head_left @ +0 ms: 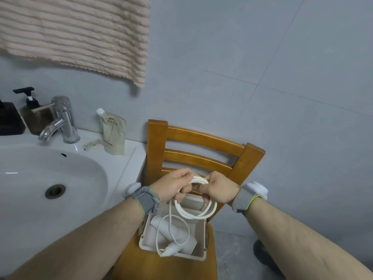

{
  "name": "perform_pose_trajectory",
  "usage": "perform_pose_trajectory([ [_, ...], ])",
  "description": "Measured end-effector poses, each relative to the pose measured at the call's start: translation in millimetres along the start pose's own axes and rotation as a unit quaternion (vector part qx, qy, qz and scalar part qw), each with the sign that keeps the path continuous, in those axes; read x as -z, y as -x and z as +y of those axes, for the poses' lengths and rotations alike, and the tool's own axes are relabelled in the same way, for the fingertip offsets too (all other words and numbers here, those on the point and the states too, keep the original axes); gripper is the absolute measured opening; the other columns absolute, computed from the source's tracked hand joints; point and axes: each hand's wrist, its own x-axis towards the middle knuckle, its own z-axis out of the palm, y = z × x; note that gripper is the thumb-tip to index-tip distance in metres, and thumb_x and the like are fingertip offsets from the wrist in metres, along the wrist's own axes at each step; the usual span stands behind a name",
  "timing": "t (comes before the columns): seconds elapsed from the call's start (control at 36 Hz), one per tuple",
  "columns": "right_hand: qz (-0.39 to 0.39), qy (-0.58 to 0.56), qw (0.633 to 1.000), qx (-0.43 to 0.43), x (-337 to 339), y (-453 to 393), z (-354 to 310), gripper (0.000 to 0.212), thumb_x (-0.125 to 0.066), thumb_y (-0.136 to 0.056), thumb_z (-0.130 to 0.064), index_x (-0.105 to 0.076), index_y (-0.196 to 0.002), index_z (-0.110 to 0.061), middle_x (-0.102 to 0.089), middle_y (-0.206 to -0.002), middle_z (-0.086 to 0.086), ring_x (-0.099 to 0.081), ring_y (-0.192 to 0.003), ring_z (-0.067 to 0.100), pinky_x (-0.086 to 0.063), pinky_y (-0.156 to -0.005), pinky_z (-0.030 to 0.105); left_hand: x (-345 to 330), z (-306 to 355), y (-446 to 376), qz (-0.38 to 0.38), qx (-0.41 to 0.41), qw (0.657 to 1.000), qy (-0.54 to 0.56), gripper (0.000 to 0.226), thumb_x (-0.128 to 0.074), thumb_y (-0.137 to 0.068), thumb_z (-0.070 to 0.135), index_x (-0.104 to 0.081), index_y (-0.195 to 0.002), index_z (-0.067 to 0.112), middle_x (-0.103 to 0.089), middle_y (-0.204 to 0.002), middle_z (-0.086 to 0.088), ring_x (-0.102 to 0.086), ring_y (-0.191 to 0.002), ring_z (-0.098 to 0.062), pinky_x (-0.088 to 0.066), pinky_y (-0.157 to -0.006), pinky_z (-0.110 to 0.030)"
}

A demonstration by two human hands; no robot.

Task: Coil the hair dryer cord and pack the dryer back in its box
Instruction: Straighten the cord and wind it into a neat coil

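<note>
A: Hands?

B: Left hand (171, 187) and right hand (219, 188) meet above the box (201, 237), knuckles nearly touching. Both sets of fingers closed on the top of the coiled white cord (194, 209). Several loops hang from the grip, down to the box's far rim.

A: Loose cord?

B: One strand drops from the left hand, curves across the white hair dryer (177, 233), ends at the handle near the box's front edge.

A: Dryer position?

B: Inside the open beige box, lying on its side, barrel toward the back left, handle toward the front. Cord exit just overhangs the front rim.

A: Box footing?

B: On the wooden chair (203, 138) seat, toward its back. Bare seat shows in front and to the left. Right wall sits near the seat's right edge.

A: Room around?

B: Chair back rises just behind the hands, against the grey tiled wall (282, 67). White sink (50, 170) counter edge abuts the chair's left side. Open floor to the right. Towel (76, 33) hangs high left, well apart.
</note>
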Motion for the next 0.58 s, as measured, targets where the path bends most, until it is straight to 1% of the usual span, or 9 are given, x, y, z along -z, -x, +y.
perform_pose_trajectory([
  [0.08, 0.004, -0.029, 1.0, -0.002, -3.3, -2.7, 6.0, 0.041, -0.063, -0.09, -0.031, -0.066, -0.058, -0.004, -0.062, -0.058, 0.014, -0.046, -0.05, 0.023, -0.042, -0.059, 0.035, 1.8, -10.1, -1.4, 0.033, 0.009, 0.999, 0.034, 0.025, -0.038, -0.102, 0.022, -0.063, -0.101, 0.018, -0.04, -0.053, 0.007, -0.03, -0.039, -0.008, -0.033, -0.039, -0.022],
  [0.17, -0.051, 0.029, 0.998, -0.003, -3.0, -6.5, 5.1, 0.043, -0.064, -0.086, -0.046, -0.069, -0.062, -0.011, -0.064, -0.057, 0.002, -0.053, -0.054, 0.015, -0.045, -0.064, 0.031, -1.5, -9.7, -3.9, 0.058, 0.008, 0.997, -0.053, 0.023, -0.042, -0.1, 0.02, -0.064, -0.093, 0.018, -0.043, -0.052, 0.005, -0.031, -0.039, -0.009, -0.029, -0.04, -0.021],
  [0.22, -0.097, 0.014, 0.995, -0.004, -5.3, -5.2, 3.6, 0.064, -0.049, -0.084, -0.068, -0.071, -0.069, -0.01, -0.066, -0.064, 0.005, -0.057, -0.059, 0.014, -0.047, -0.069, 0.033, -3.0, -4.4, -4.8, 0.066, -0.024, 0.978, -0.199, 0.019, -0.047, -0.097, 0.015, -0.064, -0.088, 0.015, -0.054, -0.061, -0.004, -0.046, -0.05, -0.015, -0.041, -0.051, -0.028],
  [0.25, -0.099, -0.039, 0.994, -0.012, -7.2, -5.2, 5.3, 0.076, -0.037, -0.084, -0.075, -0.07, -0.07, -0.009, -0.067, -0.067, 0.008, -0.061, -0.063, 0.018, -0.048, -0.07, 0.035, -2.9, -3.2, -5.8, 0.068, -0.037, 0.966, -0.248, 0.019, -0.047, -0.097, 0.014, -0.061, -0.084, 0.016, -0.056, -0.065, -0.005, -0.05, -0.055, -0.014, -0.043, -0.057, -0.03],
  [0.28, -0.08, -0.106, 0.991, -0.023, -10.0, -5.5, 6.8, 0.08, -0.028, -0.084, -0.078, -0.068, -0.067, -0.01, -0.066, -0.065, 0.01, -0.063, -0.062, 0.021, -0.049, -0.069, 0.034, -3.5, -2.2, -5.7, 0.07, -0.037, 0.963, -0.257, 0.021, -0.046, -0.098, 0.017, -0.057, -0.08, 0.017, -0.053, -0.063, -0.001, -0.047, -0.052, -0.009, -0.04, -0.055, -0.028],
  [0.33, -0.001, -0.174, 0.984, -0.027, -17.8, -7.3, 10.5, 0.074, -0.026, -0.089, -0.073, -0.059, -0.056, -0.015, -0.059, -0.051, 0.007, -0.064, -0.052, 0.023, -0.049, -0.059, 0.029, -5.1, -1.4, -5.4, 0.064, -0.024, 0.98, -0.187, 0.023, -0.041, -0.1, 0.021, -0.049, -0.08, 0.015, -0.042, -0.056, 0.007, -0.034, -0.04, -0.002, -0.03, -0.044, -0.021],
  [0.42, 0.096, -0.169, 0.981, -0.018, -30.6, -11.4, 13.4, 0.065, -0.036, -0.095, -0.061, -0.047, -0.05, -0.014, -0.047, -0.041, 0.007, -0.051, -0.038, 0.022, -0.046, -0.053, 0.031, -7.4, -5.9, -3.6, 0.046, 0.011, 0.998, -0.035, 0.021, -0.036, -0.102, 0.025, -0.049, -0.094, 0.01, -0.038, -0.053, 0.006, -0.025, -0.037, -0.006, -0.023, -0.039, -0.02],
  [0.5, 0.15, -0.213, 0.964, -0.049, -37.5, -14.7, 17.2, 0.058, -0.039, -0.096, -0.053, -0.047, -0.056, -0.013, -0.043, -0.041, 0.005, -0.047, -0.035, 0.02, -0.042, -0.052, 0.032, -5.2, -16.0, -1.4, 0.056, 0.056, 0.987, 0.142, 0.034, -0.033, -0.103, 0.029, -0.054, -0.114, 0.005, -0.048, -0.054, -0.002, -0.034, -0.034, -0.013, -0.036, -0.04, -0.022],
  [0.58, 0.172, -0.281, 0.939, -0.1, -37.0, -15.7, 21.1, 0.052, -0.04, -0.097, -0.048, -0.044, -0.058, -0.014, -0.041, -0.041, 0.002, -0.048, -0.037, 0.023, -0.039, -0.054, 0.035, -3.4, -26.7, 0.2, 0.059, 0.098, 0.968, 0.222, 0.043, -0.029, -0.103, 0.034, -0.06, -0.104, 0.004, -0.04, -0.045, 0.0, -0.034, -0.035, -0.014, -0.044, -0.045, -0.026],
])
